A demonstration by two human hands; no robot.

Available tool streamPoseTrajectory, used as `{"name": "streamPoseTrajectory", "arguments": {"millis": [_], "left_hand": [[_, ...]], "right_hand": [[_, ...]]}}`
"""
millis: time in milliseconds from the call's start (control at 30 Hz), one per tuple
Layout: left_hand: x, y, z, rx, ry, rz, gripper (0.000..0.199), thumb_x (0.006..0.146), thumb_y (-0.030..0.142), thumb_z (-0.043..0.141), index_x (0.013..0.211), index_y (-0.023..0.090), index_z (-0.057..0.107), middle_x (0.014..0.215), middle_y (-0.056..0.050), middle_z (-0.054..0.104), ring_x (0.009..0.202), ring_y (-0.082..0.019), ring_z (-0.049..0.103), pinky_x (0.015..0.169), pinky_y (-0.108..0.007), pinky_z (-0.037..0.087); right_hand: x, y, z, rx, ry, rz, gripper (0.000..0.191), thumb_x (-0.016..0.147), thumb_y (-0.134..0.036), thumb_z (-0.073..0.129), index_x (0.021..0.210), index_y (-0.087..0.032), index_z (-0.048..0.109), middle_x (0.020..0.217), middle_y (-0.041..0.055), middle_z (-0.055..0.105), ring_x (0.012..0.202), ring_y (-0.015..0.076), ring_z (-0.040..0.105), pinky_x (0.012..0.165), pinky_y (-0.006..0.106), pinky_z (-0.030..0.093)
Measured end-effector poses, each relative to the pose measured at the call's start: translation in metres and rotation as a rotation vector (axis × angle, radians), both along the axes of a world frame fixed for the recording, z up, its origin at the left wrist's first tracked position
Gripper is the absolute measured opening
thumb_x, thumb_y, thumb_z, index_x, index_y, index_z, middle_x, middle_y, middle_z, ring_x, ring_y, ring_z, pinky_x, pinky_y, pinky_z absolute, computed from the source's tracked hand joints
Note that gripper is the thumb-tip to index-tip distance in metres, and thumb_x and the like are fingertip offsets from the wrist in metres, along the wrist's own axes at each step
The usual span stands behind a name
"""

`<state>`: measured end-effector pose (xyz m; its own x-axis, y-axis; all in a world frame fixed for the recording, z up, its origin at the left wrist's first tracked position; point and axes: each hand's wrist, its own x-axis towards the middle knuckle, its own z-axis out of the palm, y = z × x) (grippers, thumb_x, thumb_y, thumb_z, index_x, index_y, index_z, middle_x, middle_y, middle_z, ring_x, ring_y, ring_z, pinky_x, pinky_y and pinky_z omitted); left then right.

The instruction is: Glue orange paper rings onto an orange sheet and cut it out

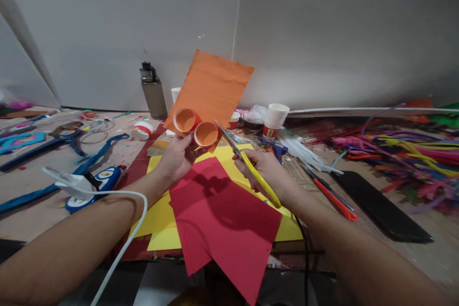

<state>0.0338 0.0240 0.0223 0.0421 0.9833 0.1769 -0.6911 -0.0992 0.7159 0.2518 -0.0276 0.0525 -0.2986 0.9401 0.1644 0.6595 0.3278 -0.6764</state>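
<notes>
My left hand (181, 157) grips an orange sheet (214, 83) with two cup rings (205, 134) against its lower part, raised above the table. The rings are open toward me and orange shows inside them. In my right hand (261, 172) are yellow-handled scissors (258, 178), their blades pointing up and left, the tips beside the right ring. Whether the blades touch the sheet I cannot tell. Below my hands lie red sheets (229, 224) on top of yellow sheets (163, 220), with a shadow falling across the red.
A bottle (153, 93) and stacked paper cups (276, 117) stand at the back. On the right are a black phone-like slab (382, 205), a red-handled tool (335, 198) and colourful pipe cleaners (416, 153). A white cable (122, 248) crosses my left forearm.
</notes>
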Motion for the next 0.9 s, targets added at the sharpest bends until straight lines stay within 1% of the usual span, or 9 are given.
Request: {"name": "streamPoseTrajectory", "arguments": {"millis": [133, 233, 333, 567, 667, 900], "left_hand": [[-0.0020, 0.0019, 0.0006, 0.012, 0.043, 0.012, 0.010, 0.084, 0.016, 0.065, 0.090, 0.019, 0.059, 0.091, 0.002, 0.072, 0.085, -0.012, 0.069, 0.087, -0.033, 0.056], [-0.0025, 0.0030, -0.0004, 0.015, 0.078, 0.001, 0.012, 0.082, 0.018, 0.068, 0.091, 0.018, 0.059, 0.095, -0.001, 0.073, 0.091, -0.015, 0.069, 0.084, -0.033, 0.057], [-0.0024, 0.0034, -0.0017, 0.015, 0.109, -0.015, 0.015, 0.080, 0.019, 0.070, 0.092, 0.018, 0.060, 0.095, -0.002, 0.074, 0.091, -0.017, 0.070, 0.082, -0.033, 0.059], [-0.0045, 0.0049, -0.0004, 0.027, 0.121, -0.016, 0.012, 0.080, 0.017, 0.069, 0.090, 0.017, 0.062, 0.094, -0.004, 0.074, 0.093, -0.018, 0.070, 0.080, -0.033, 0.060], [-0.0051, 0.0050, 0.0008, 0.027, 0.119, -0.014, 0.012, 0.080, 0.016, 0.069, 0.089, 0.017, 0.062, 0.094, -0.004, 0.074, 0.094, -0.019, 0.070, 0.080, -0.034, 0.060], [-0.0065, 0.0052, 0.0015, 0.051, 0.134, -0.028, 0.015, 0.079, 0.016, 0.071, 0.091, 0.018, 0.063, 0.098, -0.004, 0.074, 0.095, -0.019, 0.069, 0.080, -0.034, 0.060]], "right_hand": [[0.0009, -0.0011, 0.0028, -0.019, -0.008, 0.031, 0.031, 0.089, -0.044, 0.050, 0.092, -0.017, 0.065, 0.059, -0.0014, 0.053, 0.050, 0.0117, 0.048, 0.048, 0.024, 0.036], [0.0015, -0.0026, 0.0059, -0.027, -0.019, 0.054, 0.033, 0.089, -0.045, 0.051, 0.097, -0.016, 0.065, 0.060, -0.0014, 0.054, 0.051, 0.0116, 0.047, 0.049, 0.025, 0.036], [0.0017, -0.0033, 0.0068, -0.036, -0.013, 0.058, 0.033, 0.089, -0.044, 0.051, 0.100, -0.016, 0.064, 0.060, -0.0015, 0.054, 0.051, 0.0114, 0.047, 0.049, 0.025, 0.035], [0.0019, -0.0014, 0.0029, -0.028, 0.010, 0.038, 0.028, 0.087, -0.044, 0.053, 0.092, -0.019, 0.064, 0.061, -0.0007, 0.055, 0.051, 0.0118, 0.048, 0.048, 0.024, 0.035], [0.0018, -0.0013, 0.0015, -0.028, 0.020, 0.024, 0.029, 0.087, -0.044, 0.052, 0.092, -0.019, 0.064, 0.061, -0.0009, 0.055, 0.051, 0.0117, 0.048, 0.048, 0.024, 0.036], [0.0016, -0.0032, 0.0045, -0.033, -0.004, 0.047, 0.029, 0.088, -0.045, 0.049, 0.085, -0.020, 0.061, 0.057, -0.0022, 0.051, 0.049, 0.0113, 0.046, 0.047, 0.024, 0.036]]}}
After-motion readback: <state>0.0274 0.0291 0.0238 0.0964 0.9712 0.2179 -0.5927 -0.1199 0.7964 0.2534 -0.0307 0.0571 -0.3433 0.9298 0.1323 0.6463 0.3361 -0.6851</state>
